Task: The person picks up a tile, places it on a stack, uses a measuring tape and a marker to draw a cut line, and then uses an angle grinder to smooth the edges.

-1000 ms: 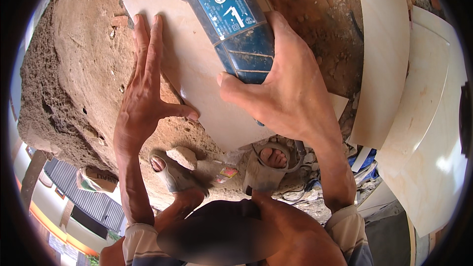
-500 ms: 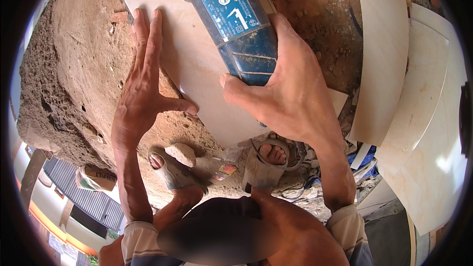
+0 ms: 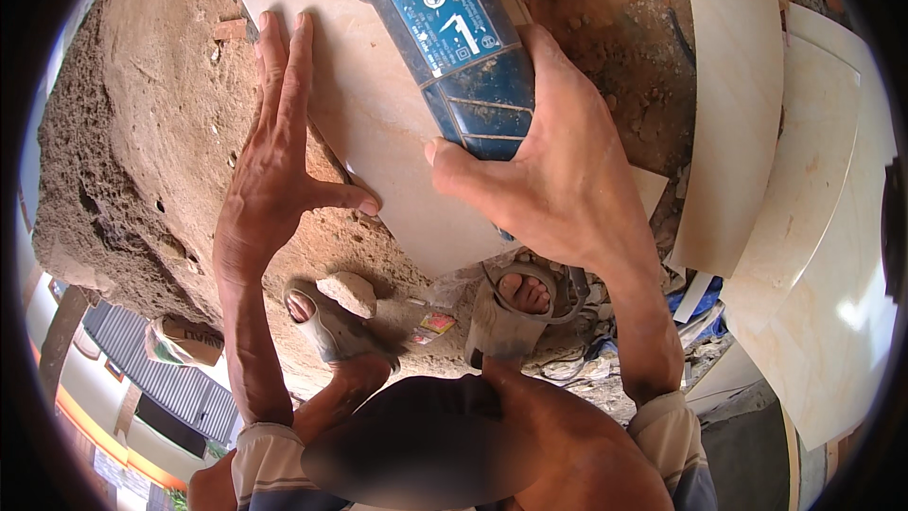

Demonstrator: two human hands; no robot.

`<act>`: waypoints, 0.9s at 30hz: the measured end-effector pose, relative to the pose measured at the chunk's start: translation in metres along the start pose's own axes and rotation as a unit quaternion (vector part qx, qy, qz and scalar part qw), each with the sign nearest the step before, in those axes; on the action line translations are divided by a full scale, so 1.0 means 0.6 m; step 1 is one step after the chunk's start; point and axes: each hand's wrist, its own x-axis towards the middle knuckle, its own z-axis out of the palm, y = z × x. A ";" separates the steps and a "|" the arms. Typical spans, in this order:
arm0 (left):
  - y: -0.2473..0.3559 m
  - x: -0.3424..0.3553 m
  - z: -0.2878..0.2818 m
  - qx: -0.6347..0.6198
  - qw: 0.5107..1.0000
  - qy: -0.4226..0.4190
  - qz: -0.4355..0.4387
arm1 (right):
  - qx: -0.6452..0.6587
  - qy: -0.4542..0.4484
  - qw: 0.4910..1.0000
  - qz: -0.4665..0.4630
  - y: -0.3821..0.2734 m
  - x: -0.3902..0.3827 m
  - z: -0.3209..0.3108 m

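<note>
A pale cream tile (image 3: 364,123) with light veining lies in front of me, its near corner pointing toward my feet. My left hand (image 3: 274,151) rests along the tile's left edge, two fingers stretched forward and the thumb spread out to the right onto the tile. Over the tile, my right hand (image 3: 558,166) wraps round the rear grip of a blue and dark grey handheld power tool (image 3: 487,118). A blue label with symbols covers part of its casing. The tool's working end lies beyond the upper edge of the view, so its cutting part is hidden.
Larger cream tile pieces (image 3: 733,114) lie at the right, some overlapping. Brown rubble and soil (image 3: 605,0) fill the far right. A rough earthen mound (image 3: 151,85) is at the left. Near my sandalled feet (image 3: 331,326) are a loose stone (image 3: 347,294) and a cable (image 3: 579,303).
The tile and my left fingers have shifted slightly away from me. The power tool and my right hand have moved a touch to the right. Both hands keep their positions on what they touch.
</note>
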 end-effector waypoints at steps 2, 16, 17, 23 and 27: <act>0.002 0.000 -0.002 -0.010 1.000 0.001 0.002 | -0.001 -0.002 1.000 0.002 -0.002 0.000 -0.001; -0.005 0.000 0.004 -0.001 1.000 0.012 0.016 | 0.002 -0.004 1.000 0.004 0.001 -0.004 -0.002; -0.008 0.000 0.005 0.004 1.000 0.014 0.021 | -0.001 -0.001 1.000 0.001 0.002 -0.004 -0.001; -0.004 0.000 0.004 -0.001 1.000 0.009 0.017 | -0.002 -0.005 1.000 0.006 0.001 -0.008 -0.004; 0.001 0.000 -0.001 -0.014 1.000 0.000 0.005 | 0.006 -0.004 1.000 0.001 0.006 -0.008 -0.004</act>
